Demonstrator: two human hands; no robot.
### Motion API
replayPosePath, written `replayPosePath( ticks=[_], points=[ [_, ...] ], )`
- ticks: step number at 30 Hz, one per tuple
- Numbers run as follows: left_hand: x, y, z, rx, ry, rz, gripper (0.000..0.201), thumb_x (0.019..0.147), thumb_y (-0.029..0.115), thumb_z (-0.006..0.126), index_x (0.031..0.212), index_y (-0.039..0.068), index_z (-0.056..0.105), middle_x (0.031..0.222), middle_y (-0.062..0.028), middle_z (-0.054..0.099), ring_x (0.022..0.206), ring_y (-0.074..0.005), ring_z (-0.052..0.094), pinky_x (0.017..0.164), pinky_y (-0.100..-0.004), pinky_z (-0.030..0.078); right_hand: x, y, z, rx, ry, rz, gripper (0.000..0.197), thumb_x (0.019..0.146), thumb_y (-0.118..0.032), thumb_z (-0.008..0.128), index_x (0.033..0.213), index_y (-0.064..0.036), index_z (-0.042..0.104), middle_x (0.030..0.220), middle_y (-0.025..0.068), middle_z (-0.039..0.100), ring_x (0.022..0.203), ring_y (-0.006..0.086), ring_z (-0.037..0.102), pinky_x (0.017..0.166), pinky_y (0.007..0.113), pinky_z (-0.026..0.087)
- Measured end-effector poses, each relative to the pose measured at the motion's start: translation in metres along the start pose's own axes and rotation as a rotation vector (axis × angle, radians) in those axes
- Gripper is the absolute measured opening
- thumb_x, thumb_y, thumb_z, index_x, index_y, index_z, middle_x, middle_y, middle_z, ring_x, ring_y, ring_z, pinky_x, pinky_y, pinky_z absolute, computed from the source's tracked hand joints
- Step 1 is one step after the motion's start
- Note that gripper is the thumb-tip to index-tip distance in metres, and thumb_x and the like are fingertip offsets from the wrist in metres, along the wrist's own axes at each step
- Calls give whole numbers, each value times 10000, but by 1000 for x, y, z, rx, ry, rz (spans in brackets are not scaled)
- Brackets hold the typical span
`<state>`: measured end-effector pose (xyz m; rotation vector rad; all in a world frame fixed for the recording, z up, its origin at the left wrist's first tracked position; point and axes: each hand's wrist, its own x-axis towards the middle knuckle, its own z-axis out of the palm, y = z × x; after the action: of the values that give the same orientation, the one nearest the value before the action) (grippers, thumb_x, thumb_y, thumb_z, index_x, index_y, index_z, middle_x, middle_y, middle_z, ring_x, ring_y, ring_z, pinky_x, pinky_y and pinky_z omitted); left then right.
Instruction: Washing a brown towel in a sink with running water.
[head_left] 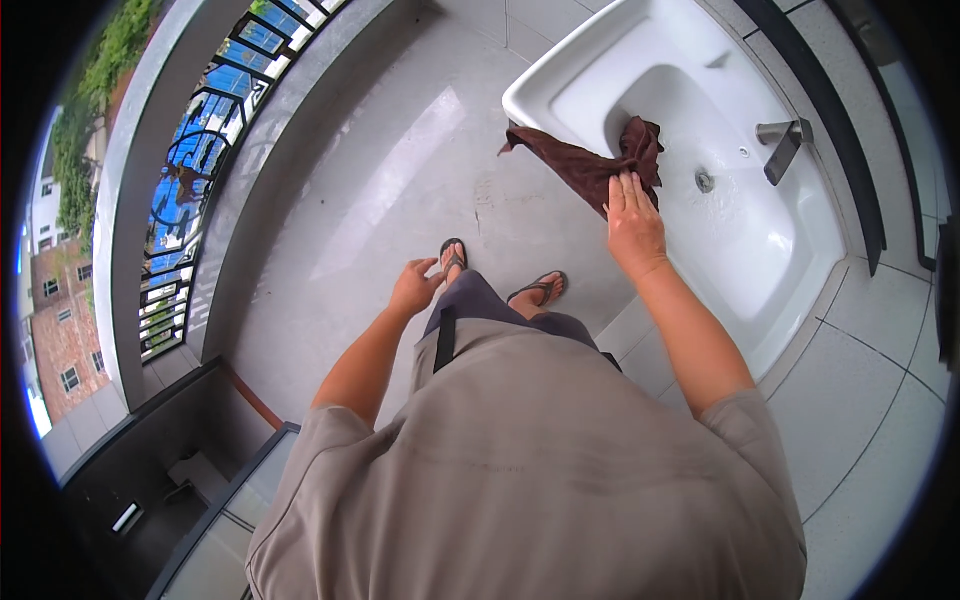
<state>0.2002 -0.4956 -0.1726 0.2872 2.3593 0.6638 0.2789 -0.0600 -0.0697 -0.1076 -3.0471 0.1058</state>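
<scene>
My right hand is right of centre in the upper half of the frame, fingers straight and close together, pressed on a dark brown cloth. I cannot tell whether my thumb pinches it from beneath. The cloth lies across the near rim of a white washbasin in the upper right; its bunched end is inside the basin, and a pointed corner trails leftward over the floor side. My left hand hangs bare near the middle of the frame, fingers loosely apart, above the grey floor and near one of my dark sandals. A metal tap stands at the basin's right, with the round drain between it and the cloth. Across my taupe shirt, lower centre, runs a faint row of marks too weak to read; the thin scratches on the floor, upper centre, are just as unclear. A black railing with ornamental shapes fills the upper left.
</scene>
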Motion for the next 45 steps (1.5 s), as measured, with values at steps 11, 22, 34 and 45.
replayPosePath(
  ticks=[11, 22, 34, 45],
  points=[
    [-4, -159, -144, -456, 63, -452, 624, 1045, 389, 610, 1542, 26, 510, 1358, -159, 694, 1193, -276, 691, 987, -412, 549, 104, -66, 27, 162, 164, 142, 690, 907, -216, 752, 1456, 38, 420, 1582, 292, 420, 1515, 423, 368, 1239, 535, 318],
    [-58, -211, -145, 103, -437, -324, 578, 997, 415, 670, 1477, 98, 607, 1237, -171, 750, 1174, -267, 708, 1007, -389, 538, 159, -101, 38, -42, 313, 188, 631, 877, -289, 815, 1346, 24, 532, 1423, 254, 602, 1338, 376, 591, 1112, 405, 514],
    [-81, -186, -196, -432, -83, -459, 625, 1049, 346, 631, 1579, 60, 465, 1373, -150, 671, 1173, -298, 689, 948, -437, 575, -24, -24, 11, -180, -3, 540, 697, 867, -234, 799, 1418, 57, 485, 1481, 256, 534, 1432, 394, 489, 1202, 484, 403],
    [-30, -183, -187, -181, -302, -435, 596, 1032, 319, 663, 1540, 43, 523, 1335, -148, 688, 1139, -274, 704, 920, -404, 573, 217, -138, 36, -91, 368, 571, 590, 962, -220, 615, 1386, 169, 480, 1471, 431, 454, 1401, 522, 479, 1132, 549, 452]
  ],
)
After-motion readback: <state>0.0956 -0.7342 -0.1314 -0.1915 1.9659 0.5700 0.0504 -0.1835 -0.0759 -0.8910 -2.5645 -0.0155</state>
